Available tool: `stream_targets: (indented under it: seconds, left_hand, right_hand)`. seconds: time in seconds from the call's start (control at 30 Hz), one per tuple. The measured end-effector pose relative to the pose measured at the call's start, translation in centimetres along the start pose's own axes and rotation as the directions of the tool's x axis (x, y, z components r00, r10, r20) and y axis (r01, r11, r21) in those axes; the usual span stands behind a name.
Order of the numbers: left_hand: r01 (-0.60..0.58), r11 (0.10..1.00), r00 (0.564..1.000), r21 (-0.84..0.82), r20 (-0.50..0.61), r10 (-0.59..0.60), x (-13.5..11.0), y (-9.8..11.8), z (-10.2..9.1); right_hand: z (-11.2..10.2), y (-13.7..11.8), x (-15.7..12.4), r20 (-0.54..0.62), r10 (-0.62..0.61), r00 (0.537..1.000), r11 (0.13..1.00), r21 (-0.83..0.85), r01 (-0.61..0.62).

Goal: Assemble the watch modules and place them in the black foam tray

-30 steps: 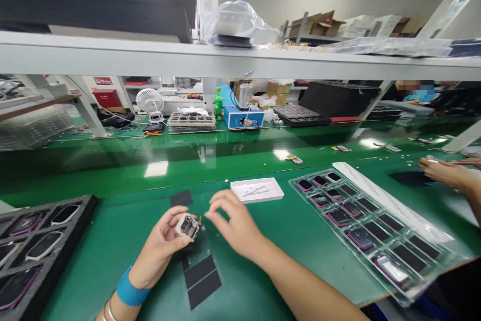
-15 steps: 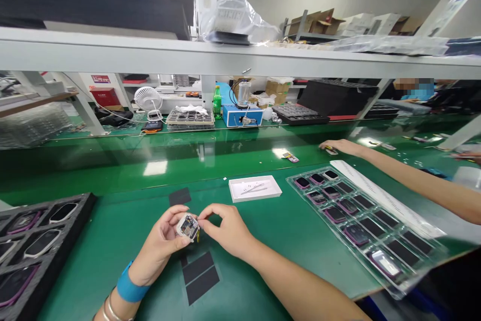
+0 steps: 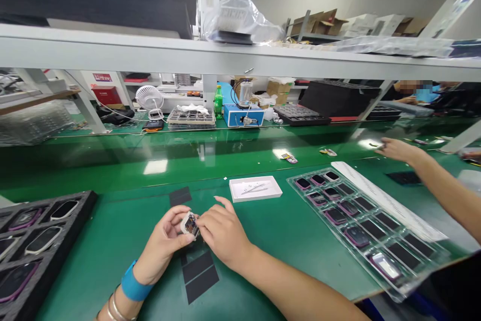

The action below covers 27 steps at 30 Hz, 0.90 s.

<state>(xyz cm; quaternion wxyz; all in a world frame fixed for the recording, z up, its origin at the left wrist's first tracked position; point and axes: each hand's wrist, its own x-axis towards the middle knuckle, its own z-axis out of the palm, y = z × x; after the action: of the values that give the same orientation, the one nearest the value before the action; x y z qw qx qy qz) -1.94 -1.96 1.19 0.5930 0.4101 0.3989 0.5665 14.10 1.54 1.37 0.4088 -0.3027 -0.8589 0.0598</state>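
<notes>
My left hand (image 3: 165, 236), with a blue band on the wrist, grips a small white smartwatch case (image 3: 189, 224) by its edge. The case is open, with its circuit parts facing up. My right hand (image 3: 225, 238) is closed at the case's right side, thumb and fingers pinched together; whatever they grip is hidden. Below the hands lie black rectangular adhesive sheets (image 3: 202, 283) on a clear backing, and a smaller black piece (image 3: 180, 196) lies beyond them. A shallow white box (image 3: 255, 198) holding thin metal pieces stands ahead of my right hand.
At the right is a clear plastic tray (image 3: 340, 241) of watch cases and black pieces. A black foam tray (image 3: 71, 241) of watches stands at the left. Small watch parts (image 3: 289, 158) lie on the green belt (image 3: 203, 163). A co-worker's hand (image 3: 400, 150) reaches in from the right.
My right hand has turned and closed in on the case, covering its right side. The co-worker's hand has moved right, leaving a small part on the belt.
</notes>
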Motion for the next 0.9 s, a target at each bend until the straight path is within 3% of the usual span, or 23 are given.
stream_targets:
  seconds: [0.07, 0.17, 0.2, 0.27, 0.37, 0.43, 0.5, 0.57, 0.67, 0.73, 0.8, 0.9]
  left_hand:
    - [0.017, 0.999, 1.000, -0.039, -0.006, -0.018, 0.0, 0.0, 0.0]
    - [0.045, 0.994, 0.999, -0.101, -0.010, -0.046, -0.1, 0.3, -0.1]
    - [0.046, 0.992, 0.999, -0.120, -0.012, -0.048, -0.1, 0.4, -0.2]
    - [0.031, 0.989, 0.999, -0.146, -0.026, -0.035, -0.1, 0.7, -0.4]
    - [-0.001, 0.989, 0.999, -0.148, -0.046, -0.005, 0.1, 0.9, -0.8]
    - [0.000, 0.990, 1.000, -0.142, -0.029, -0.004, 0.3, 0.9, -1.1]
    - [0.008, 0.989, 1.000, -0.148, -0.007, -0.009, 0.4, 0.9, -1.3]
    - [0.012, 0.985, 1.000, -0.173, 0.004, -0.011, 0.4, 0.9, -1.3]
    - [0.039, 0.979, 0.999, -0.200, 0.019, -0.036, 0.2, 0.9, -1.3]
    - [0.074, 0.980, 0.997, -0.184, 0.026, -0.071, 0.1, 1.0, -1.2]
    - [0.133, 0.980, 0.991, -0.146, 0.047, -0.127, 0.0, 1.0, -1.1]
    - [0.253, 0.964, 0.961, -0.080, 0.140, -0.241, 0.0, 1.0, -0.9]
  right_hand:
    - [-0.1, 0.0, 0.1, 0.031, 0.003, 1.000, 0.999, 0.032, -0.004]
    - [0.0, 0.2, 0.3, 0.101, 0.167, 0.981, 0.929, 0.318, -0.190]
    - [0.1, 0.4, 0.4, 0.148, 0.236, 0.960, 0.846, 0.455, -0.278]
    - [0.5, 0.8, 0.4, 0.301, 0.324, 0.897, 0.582, 0.684, -0.439]
    - [1.2, 1.4, 0.5, 0.552, 0.305, 0.776, 0.203, 0.758, -0.619]
    - [1.2, 1.7, 0.6, 0.625, 0.327, 0.709, 0.084, 0.728, -0.680]
    - [0.7, 1.9, 0.9, 0.629, 0.376, 0.681, 0.029, 0.726, -0.687]
    - [-0.2, 1.9, 1.2, 0.628, 0.378, 0.680, 0.003, 0.734, -0.679]
    - [-1.6, 1.8, 1.6, 0.657, 0.284, 0.699, -0.037, 0.736, -0.676]
    - [-2.1, 1.7, 1.6, 0.648, 0.241, 0.722, -0.012, 0.746, -0.666]
    - [-2.2, 1.6, 1.6, 0.596, 0.255, 0.762, 0.099, 0.768, -0.633]
    - [-2.1, 1.2, 1.5, 0.430, 0.283, 0.858, 0.437, 0.738, -0.514]
